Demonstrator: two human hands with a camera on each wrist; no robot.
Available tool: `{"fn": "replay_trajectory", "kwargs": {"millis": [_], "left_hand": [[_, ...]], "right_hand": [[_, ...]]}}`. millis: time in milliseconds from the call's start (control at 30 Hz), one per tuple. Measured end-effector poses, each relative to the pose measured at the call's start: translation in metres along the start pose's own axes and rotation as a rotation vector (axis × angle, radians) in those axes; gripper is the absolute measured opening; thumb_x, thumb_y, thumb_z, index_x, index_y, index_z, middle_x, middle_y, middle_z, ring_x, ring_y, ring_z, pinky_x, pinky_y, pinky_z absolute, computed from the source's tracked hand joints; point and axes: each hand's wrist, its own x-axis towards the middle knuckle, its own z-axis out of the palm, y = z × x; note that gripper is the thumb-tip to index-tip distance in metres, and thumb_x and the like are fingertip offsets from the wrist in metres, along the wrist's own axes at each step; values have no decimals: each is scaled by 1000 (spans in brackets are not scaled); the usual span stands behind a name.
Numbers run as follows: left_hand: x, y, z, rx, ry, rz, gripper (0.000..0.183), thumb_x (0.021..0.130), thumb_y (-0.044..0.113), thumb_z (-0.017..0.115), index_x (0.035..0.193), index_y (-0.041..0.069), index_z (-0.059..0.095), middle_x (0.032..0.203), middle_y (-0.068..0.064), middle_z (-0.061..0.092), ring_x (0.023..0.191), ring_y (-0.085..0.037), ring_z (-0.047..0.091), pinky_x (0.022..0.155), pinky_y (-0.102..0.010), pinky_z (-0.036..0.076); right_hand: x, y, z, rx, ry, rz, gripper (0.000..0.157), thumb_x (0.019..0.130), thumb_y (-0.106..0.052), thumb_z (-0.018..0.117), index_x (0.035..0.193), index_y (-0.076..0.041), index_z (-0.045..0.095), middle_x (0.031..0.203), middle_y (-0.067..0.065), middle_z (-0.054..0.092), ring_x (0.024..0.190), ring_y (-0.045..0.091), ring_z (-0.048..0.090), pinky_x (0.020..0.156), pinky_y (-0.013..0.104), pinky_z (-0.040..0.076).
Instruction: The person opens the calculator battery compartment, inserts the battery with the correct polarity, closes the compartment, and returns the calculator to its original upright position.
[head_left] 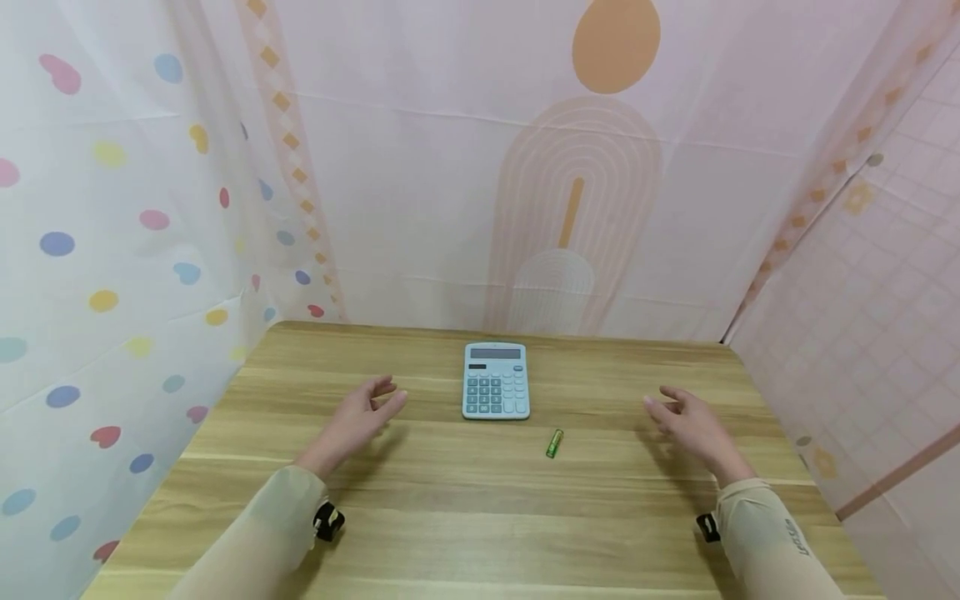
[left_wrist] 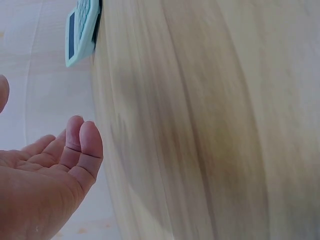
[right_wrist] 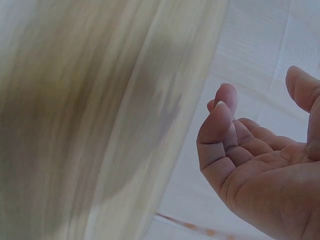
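A light blue calculator (head_left: 496, 381) lies face up near the back middle of the wooden table (head_left: 450, 517). In front of it, a little to the right, is a small green battery (head_left: 554, 443). My left hand (head_left: 363, 417) hovers over the table left of the calculator, fingers loosely bent and holding nothing. On the other side my right hand (head_left: 692, 427) hangs above the wood, also holding nothing, with the battery some way to its left. The left wrist view catches the calculator's edge (left_wrist: 82, 35) beyond the fingers; the right wrist view has neither object.
A patterned curtain (head_left: 420, 208) hangs behind the table's back edge. Dotted cloth (head_left: 150, 333) covers the left side, and a grid-patterned cloth (head_left: 885, 292) the right. Black wrist mounts (head_left: 328, 522) show at both sleeves.
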Motion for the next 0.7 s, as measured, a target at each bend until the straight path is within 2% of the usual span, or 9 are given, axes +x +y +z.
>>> {"fn": "replay_trajectory", "kwargs": {"millis": [133, 267, 500, 700], "left_hand": [[3, 3, 4, -24, -9, 17, 84, 109, 53, 56, 166, -2, 28, 168, -25, 41, 141, -43, 55, 99, -45, 62], [4, 5, 7, -45, -21, 10, 81, 110, 49, 57, 166, -2, 28, 168, -26, 40, 145, -46, 52, 100, -46, 62], [5, 9, 11, -49, -28, 3, 83, 109, 53, 57, 166, 0, 30, 169, -24, 40, 146, -45, 51, 102, -48, 61], [7, 11, 13, -13, -33, 0, 85, 107, 58, 56, 167, 2, 31, 169, -22, 40, 147, -45, 51, 107, -49, 59]], "right_hand": [[1, -6, 3, 20, -17, -1, 85, 110, -55, 51, 167, 3, 27, 157, 35, 50, 127, 43, 69, 106, 57, 57], [2, -11, 7, 29, -32, -15, 85, 110, -55, 51, 167, 4, 26, 157, 36, 49, 128, 45, 69, 105, 56, 58], [5, -15, 12, 40, -35, -30, 88, 109, -58, 52, 167, 4, 27, 155, 34, 52, 126, 43, 69, 101, 52, 61], [7, -20, 15, 33, -41, -50, 87, 110, -57, 52, 166, 5, 27, 156, 36, 51, 125, 43, 70, 104, 56, 58]]}}
